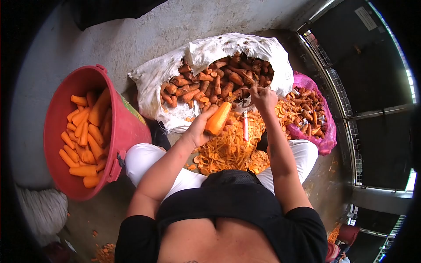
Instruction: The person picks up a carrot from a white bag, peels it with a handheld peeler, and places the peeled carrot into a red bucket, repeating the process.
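My left hand [199, 128] is wrapped around a thick, bright orange peeled carrot [219, 118], held at a tilt above a heap of carrot peelings [237, 147]. My right hand [265, 99] is closed, at the front edge of a white sack [175, 118] full of unpeeled carrots [228, 78]. What its fingers pinch is too small and dark to make out. Between the two hands, a slim white and red strip [246, 126] stands out against the peelings.
To the left stands a large red bucket [131, 114] with several peeled carrots [83, 131] inside. A pink mesh bag [326, 136] of carrot pieces and scraps lies at the right. Behind the sack rises a grey wall [144, 44]; dark panels [377, 144] line the right side.
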A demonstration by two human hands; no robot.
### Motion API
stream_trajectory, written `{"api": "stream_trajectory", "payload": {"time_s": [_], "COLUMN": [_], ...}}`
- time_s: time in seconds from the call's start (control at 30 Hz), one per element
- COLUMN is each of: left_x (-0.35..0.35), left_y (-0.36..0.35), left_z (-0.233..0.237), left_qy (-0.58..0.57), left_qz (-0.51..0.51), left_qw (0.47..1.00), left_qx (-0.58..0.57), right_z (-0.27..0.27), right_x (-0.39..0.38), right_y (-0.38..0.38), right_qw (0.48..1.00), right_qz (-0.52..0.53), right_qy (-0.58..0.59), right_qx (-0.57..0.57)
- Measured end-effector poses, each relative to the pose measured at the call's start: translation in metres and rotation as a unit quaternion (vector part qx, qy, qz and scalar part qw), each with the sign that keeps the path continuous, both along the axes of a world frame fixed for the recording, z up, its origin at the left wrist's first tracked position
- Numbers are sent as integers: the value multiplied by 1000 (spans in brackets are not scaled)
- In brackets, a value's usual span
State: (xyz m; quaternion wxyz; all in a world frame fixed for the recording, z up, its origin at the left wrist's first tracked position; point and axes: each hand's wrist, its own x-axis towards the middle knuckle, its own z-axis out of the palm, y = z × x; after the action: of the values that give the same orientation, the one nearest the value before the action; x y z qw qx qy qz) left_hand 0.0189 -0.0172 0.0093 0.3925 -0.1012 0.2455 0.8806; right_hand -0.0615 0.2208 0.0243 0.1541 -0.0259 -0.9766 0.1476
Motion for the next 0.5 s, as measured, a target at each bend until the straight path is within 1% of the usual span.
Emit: {"api": "stream_trajectory", "payload": {"time_s": [0.03,0.07,0.13,0.2,0.23,0.33,0.43,0.5], "left_x": [-2,-3,-3,-1,-1,0,1,2], "left_y": [-1,0,4,3,1,0,-1,-2], "left_z": [-1,-4,-10,-9,-10,-13,-15,-13], "left_qy": [-16,-24,-41,-41,-47,-50,-37,-22], "left_qz": [2,12,34,40,34,35,45,53], "left_qw": [1000,999,997,995,995,995,996,996], "left_qx": [5,-18,-63,-80,-81,-77,-70,-66], "right_z": [4,2,27,13,19,25,31,32], "right_x": [8,17,45,55,63,68,66,64], "right_y": [-6,-11,-40,-47,-59,-77,-79,-79], "right_qw": [999,997,987,969,955,931,932,926], "right_qz": [-18,31,135,231,261,313,329,342], "right_qy": [-20,15,75,86,131,180,152,157], "right_qx": [-35,-67,-38,-11,-53,-46,-25,-38]}}
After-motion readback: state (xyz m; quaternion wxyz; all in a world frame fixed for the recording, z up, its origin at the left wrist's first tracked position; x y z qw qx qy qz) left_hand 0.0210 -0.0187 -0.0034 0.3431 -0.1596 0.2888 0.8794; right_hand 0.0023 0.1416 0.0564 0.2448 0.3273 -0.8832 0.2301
